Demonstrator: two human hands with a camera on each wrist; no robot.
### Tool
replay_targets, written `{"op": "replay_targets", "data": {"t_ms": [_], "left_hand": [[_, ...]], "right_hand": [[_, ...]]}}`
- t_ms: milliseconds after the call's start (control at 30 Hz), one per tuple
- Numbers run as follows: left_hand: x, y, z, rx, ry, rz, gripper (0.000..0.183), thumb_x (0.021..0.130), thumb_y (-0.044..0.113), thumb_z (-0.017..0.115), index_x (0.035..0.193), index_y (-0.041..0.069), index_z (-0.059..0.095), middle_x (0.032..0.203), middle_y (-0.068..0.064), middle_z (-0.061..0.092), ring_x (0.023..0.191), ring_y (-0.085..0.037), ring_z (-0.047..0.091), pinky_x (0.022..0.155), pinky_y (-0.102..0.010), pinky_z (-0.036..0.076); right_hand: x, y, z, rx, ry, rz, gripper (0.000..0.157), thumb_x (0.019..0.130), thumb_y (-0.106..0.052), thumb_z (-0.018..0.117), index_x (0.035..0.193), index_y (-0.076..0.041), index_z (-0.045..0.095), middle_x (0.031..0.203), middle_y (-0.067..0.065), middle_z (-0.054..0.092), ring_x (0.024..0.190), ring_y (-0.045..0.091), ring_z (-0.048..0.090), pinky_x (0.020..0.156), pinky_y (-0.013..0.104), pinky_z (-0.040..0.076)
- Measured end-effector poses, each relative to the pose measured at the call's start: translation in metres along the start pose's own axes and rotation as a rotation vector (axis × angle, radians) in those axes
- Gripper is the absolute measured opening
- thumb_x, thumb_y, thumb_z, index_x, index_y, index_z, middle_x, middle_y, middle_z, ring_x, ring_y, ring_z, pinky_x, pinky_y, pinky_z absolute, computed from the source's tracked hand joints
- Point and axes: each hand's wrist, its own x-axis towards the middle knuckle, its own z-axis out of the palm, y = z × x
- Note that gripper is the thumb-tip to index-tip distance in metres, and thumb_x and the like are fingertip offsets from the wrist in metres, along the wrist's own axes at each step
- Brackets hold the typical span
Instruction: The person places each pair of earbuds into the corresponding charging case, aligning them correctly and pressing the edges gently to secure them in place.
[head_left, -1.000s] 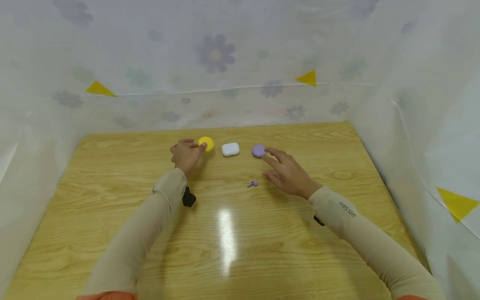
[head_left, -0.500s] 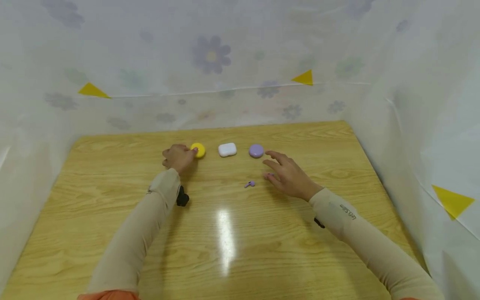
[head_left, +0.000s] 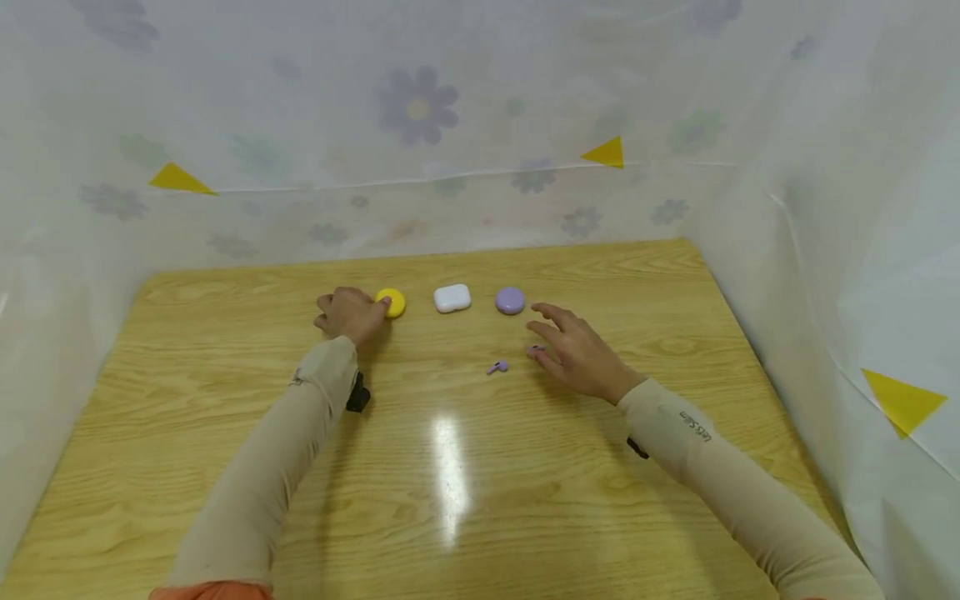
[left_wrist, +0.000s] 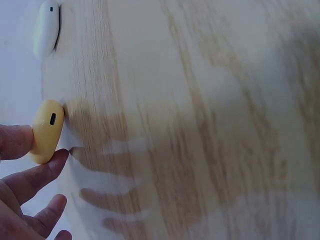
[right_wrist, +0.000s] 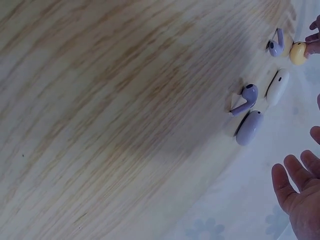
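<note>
My left hand (head_left: 351, 317) pinches a round yellow earbud case (head_left: 394, 303) at the table's far side. In the left wrist view the thumb lies on the top of the yellow case (left_wrist: 47, 132) and a fingertip touches its side; a dark port slot shows. Right of it lie a white earbud case (head_left: 452, 298) and a round purple earbud case (head_left: 510, 301), both lidded shut. Nearer me rests a purple earbud (head_left: 498, 367). My right hand (head_left: 577, 357), fingers spread and holding nothing, hovers beside the purple case; a second purple earbud (head_left: 536, 348) is partly hidden behind it.
The wooden table (head_left: 450, 450) ends at a white flowered sheet (head_left: 322, 108) at the back, with more sheeting (head_left: 862, 250) on the right side. Yellow triangles (head_left: 606, 153) mark the sheeting.
My left hand has moved left and lowered the yellow case to the table. My right hand has drawn slightly away from the purple case, and the second earbud has come into sight.
</note>
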Motion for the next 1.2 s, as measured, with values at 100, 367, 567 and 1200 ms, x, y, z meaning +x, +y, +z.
{"op": "replay_targets", "data": {"t_ms": [100, 367, 567, 1200], "left_hand": [[0.001, 0.000, 0.000, 0.020, 0.010, -0.004, 0.048, 0.084, 0.049, 0.049, 0.100, 0.005, 0.062, 0.126, -0.016, 0.046, 0.131, -0.040, 0.015, 0.096, -0.062, 0.018], [0.004, -0.004, -0.002, 0.100, 0.031, 0.028, 0.047, 0.083, 0.049, 0.050, 0.091, 0.005, 0.063, 0.126, -0.018, 0.046, 0.128, -0.042, 0.020, 0.095, -0.064, 0.018], [0.003, -0.006, -0.005, 0.099, 0.031, 0.037, 0.045, 0.083, 0.048, 0.050, 0.088, 0.005, 0.062, 0.126, -0.019, 0.046, 0.128, -0.042, 0.021, 0.095, -0.063, 0.019], [0.005, -0.009, -0.007, 0.150, 0.027, 0.078, 0.051, 0.082, 0.054, 0.048, 0.087, 0.006, 0.066, 0.126, -0.017, 0.048, 0.120, -0.043, 0.032, 0.093, -0.062, 0.029]], "right_hand": [[0.000, 0.001, 0.002, -0.001, 0.007, -0.005, 0.042, 0.078, -0.019, 0.067, 0.115, -0.002, 0.055, 0.129, 0.021, 0.046, 0.109, 0.032, 0.052, 0.080, 0.047, 0.048], [-0.001, 0.001, 0.004, 0.009, 0.007, -0.001, 0.040, 0.080, -0.021, 0.065, 0.114, -0.003, 0.056, 0.129, 0.021, 0.047, 0.109, 0.032, 0.053, 0.083, 0.047, 0.047], [-0.002, 0.001, 0.005, 0.017, -0.003, -0.004, 0.040, 0.081, -0.021, 0.064, 0.115, -0.003, 0.055, 0.128, 0.021, 0.047, 0.110, 0.033, 0.052, 0.083, 0.048, 0.047], [0.013, 0.025, 0.016, 0.016, -0.080, 0.146, 0.043, 0.082, -0.022, 0.062, 0.117, 0.001, 0.053, 0.124, 0.020, 0.050, 0.106, 0.034, 0.054, 0.080, 0.048, 0.049]]}}
